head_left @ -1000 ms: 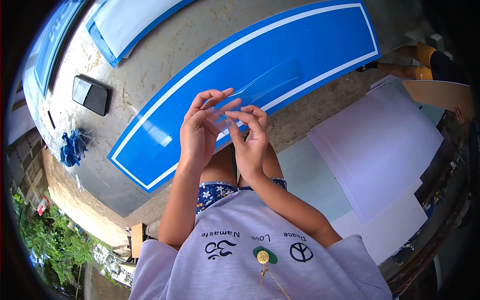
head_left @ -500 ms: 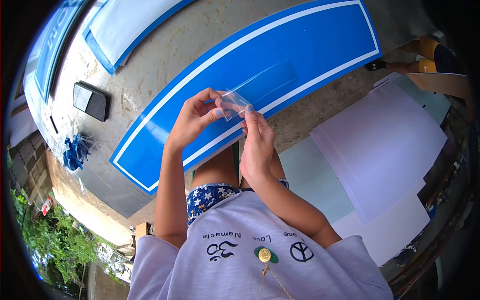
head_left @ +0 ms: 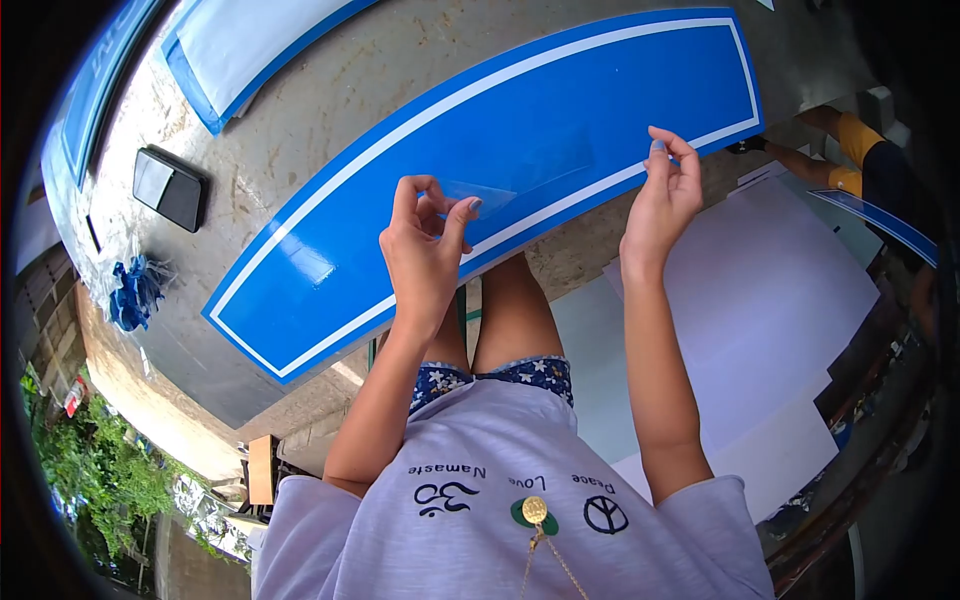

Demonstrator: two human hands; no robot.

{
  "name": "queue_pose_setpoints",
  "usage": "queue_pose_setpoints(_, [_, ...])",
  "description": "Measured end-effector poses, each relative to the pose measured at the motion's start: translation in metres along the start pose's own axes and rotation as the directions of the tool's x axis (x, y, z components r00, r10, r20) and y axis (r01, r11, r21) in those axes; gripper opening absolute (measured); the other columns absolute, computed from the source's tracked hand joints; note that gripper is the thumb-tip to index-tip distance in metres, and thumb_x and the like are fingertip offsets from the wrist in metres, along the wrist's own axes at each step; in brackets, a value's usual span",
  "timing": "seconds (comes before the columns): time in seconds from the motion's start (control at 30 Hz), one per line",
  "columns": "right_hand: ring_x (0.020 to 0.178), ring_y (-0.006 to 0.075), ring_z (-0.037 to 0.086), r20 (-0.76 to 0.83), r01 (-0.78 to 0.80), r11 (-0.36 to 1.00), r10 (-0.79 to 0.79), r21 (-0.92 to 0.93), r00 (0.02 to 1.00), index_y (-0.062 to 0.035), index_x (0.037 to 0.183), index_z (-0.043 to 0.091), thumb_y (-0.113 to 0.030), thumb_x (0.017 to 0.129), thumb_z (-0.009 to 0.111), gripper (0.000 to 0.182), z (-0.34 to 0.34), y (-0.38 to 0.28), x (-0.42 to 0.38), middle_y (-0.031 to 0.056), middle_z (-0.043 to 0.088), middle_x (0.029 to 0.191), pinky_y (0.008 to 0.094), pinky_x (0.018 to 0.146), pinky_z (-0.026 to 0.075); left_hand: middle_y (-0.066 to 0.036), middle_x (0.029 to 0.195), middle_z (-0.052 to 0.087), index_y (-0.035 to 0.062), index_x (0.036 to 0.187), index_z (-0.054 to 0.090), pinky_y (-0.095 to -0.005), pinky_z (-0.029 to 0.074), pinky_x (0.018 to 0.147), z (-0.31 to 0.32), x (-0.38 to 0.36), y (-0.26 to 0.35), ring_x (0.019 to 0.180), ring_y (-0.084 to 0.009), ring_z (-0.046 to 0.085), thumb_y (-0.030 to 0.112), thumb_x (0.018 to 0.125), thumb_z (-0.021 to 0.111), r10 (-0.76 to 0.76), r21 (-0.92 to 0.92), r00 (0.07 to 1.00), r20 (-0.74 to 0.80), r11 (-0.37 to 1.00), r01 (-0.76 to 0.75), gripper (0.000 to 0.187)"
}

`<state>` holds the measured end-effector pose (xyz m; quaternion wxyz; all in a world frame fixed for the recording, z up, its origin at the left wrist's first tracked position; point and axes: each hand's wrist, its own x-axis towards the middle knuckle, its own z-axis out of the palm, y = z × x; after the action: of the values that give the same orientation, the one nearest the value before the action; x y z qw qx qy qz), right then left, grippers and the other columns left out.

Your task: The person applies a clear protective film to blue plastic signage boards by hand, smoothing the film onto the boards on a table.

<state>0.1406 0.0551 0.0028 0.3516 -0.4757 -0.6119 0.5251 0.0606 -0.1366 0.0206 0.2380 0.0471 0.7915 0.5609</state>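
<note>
A: Landmark?
B: Blue panel point(head_left: 400, 180), white border line, lying on the grey table point(head_left: 330, 75).
A: Left hand point(head_left: 425, 240)?
B: Over the panel's near edge, left of its middle. Thumb and fingers pinched on clear film point(head_left: 485, 192).
A: Film location?
B: Above the panel's middle, sticking out rightward from that pinch. Can't tell if its far end touches the surface.
A: Right hand point(head_left: 662, 210)?
B: Near edge of panel, toward its right end. Raised, thumb and forefinger almost together. Can't tell if the tips meet or hold anything.
A: Rest?
B: Black case point(head_left: 172, 188) and blue scraps point(head_left: 135, 292) left of the panel. White sheet with blue edges point(head_left: 250, 45) beyond its far edge. Pale sheets point(head_left: 740, 290) off its near edge, right side. Another person point(head_left: 860, 145) past the right end, orange-and-dark shorts.
</note>
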Motion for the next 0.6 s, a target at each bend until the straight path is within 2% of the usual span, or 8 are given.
queue_pose_setpoints(0.07, [0.081, 0.0121, 0.051, 0.098, 0.232, 0.946, -0.215, -0.227, 0.972, -0.0053, 0.098, 0.067, -0.008, 0.090, 0.058, 0.012, 0.008, 0.003, 0.026, 0.0029, 0.057, 0.098, 0.0276, 0.077, 0.045, -0.011, 0.079, 0.070, 0.0046, 0.095, 0.045, -0.0217, 0.048, 0.049, -0.001, -0.003, 0.004, 0.062, -0.0103, 0.063, 0.004, 0.089, 0.067, -0.036, 0.046, 0.999, 0.008, 0.998, 0.035, 0.022])
queue_pose_setpoints(0.17, [0.084, 0.0158, 0.054, 0.287, 0.446, 0.851, -0.370, -0.278, 0.884, -0.0073, 0.096, 0.068, -0.009, 0.088, 0.061, 0.011, 0.030, -0.009, 0.041, 0.0058, 0.059, 0.101, 0.0304, 0.079, 0.046, -0.011, 0.075, 0.069, 0.0044, 0.095, 0.045, -0.0215, 0.046, 0.048, -0.010, 0.000, 0.004, 0.056, -0.0097, 0.062, 0.005, 0.090, 0.067, -0.051, 0.132, 0.998, 0.032, 0.990, 0.046, 0.023])
queue_pose_setpoints(0.2, [0.084, 0.0158, 0.054, 0.292, 0.449, 0.849, -0.370, -0.280, 0.882, -0.0073, 0.096, 0.068, -0.009, 0.088, 0.061, 0.011, 0.035, -0.016, 0.038, 0.0058, 0.059, 0.101, 0.0304, 0.079, 0.046, -0.011, 0.074, 0.069, 0.0042, 0.096, 0.044, -0.0216, 0.046, 0.048, -0.016, 0.003, 0.004, 0.056, -0.0097, 0.061, 0.005, 0.089, 0.067, -0.067, 0.127, 0.994, 0.084, 0.990, 0.056, 0.023])
queue_pose_setpoints(0.27, [0.088, 0.0190, 0.056, 0.621, 0.470, 0.875, -0.306, -0.115, 0.722, -0.0079, 0.097, 0.068, -0.011, 0.087, 0.064, 0.011, 0.046, -0.027, 0.024, 0.0057, 0.059, 0.104, 0.0319, 0.080, 0.047, -0.011, 0.072, 0.069, 0.0040, 0.096, 0.044, -0.0217, 0.045, 0.048, -0.025, 0.007, 0.005, 0.055, -0.0098, 0.061, 0.005, 0.089, 0.066, -0.085, 0.118, 0.987, 0.133, 0.991, 0.070, 0.023])
queue_pose_setpoints(0.33, [0.103, 0.0237, 0.054, 0.777, 0.430, 0.903, -0.259, -0.016, 0.574, -0.0092, 0.098, 0.068, -0.016, 0.087, 0.065, 0.014, 0.058, -0.026, -0.006, 0.0065, 0.058, 0.112, 0.0357, 0.090, 0.043, -0.012, 0.071, 0.069, 0.0035, 0.098, 0.044, -0.0224, 0.045, 0.047, -0.035, 0.009, 0.005, 0.057, -0.0106, 0.063, 0.004, 0.089, 0.066, -0.073, 0.178, 0.980, 0.184, 0.983, 0.040, 0.023])
queue_pose_setpoints(0.37, [0.103, 0.0237, 0.054, 0.781, 0.428, 0.903, -0.253, -0.020, 0.571, -0.0092, 0.098, 0.068, -0.016, 0.087, 0.065, 0.014, 0.063, -0.026, -0.022, 0.0065, 0.058, 0.112, 0.0357, 0.090, 0.043, -0.012, 0.071, 0.069, 0.0035, 0.098, 0.044, -0.0224, 0.045, 0.047, -0.039, 0.009, 0.003, 0.057, -0.0106, 0.063, 0.004, 0.089, 0.066, -0.079, 0.174, 0.980, 0.182, 0.984, 0.047, 0.023])
queue_pose_setpoints(0.43, [0.118, 0.0274, 0.045, 0.845, 0.645, 0.762, -0.303, -0.063, 0.440, -0.0102, 0.101, 0.067, -0.021, 0.087, 0.065, 0.018, 0.071, -0.025, -0.047, 0.0073, 0.055, 0.118, 0.0443, 0.102, 0.034, -0.011, 0.071, 0.069, 0.0029, 0.100, 0.045, -0.0239, 0.047, 0.051, -0.046, 0.006, -0.001, 0.059, -0.0127, 0.066, 0.003, 0.088, 0.066, -0.067, 0.201, 0.977, 0.202, 0.979, 0.026, 0.024])
queue_pose_setpoints(0.6, [0.124, 0.0286, 0.041, 0.925, 0.704, 0.710, -0.261, -0.011, 0.277, -0.0103, 0.097, 0.065, -0.022, 0.087, 0.065, 0.016, 0.086, -0.006, -0.054, 0.0063, 0.055, 0.117, 0.0594, 0.110, 0.018, -0.011, 0.072, 0.069, 0.0034, 0.106, 0.047, -0.0276, 0.050, 0.058, -0.060, 0.001, -0.020, 0.064, -0.0176, 0.068, 0.008, 0.086, 0.070, 0.051, 0.217, 0.985, 0.162, 0.972, -0.086, 0.031])
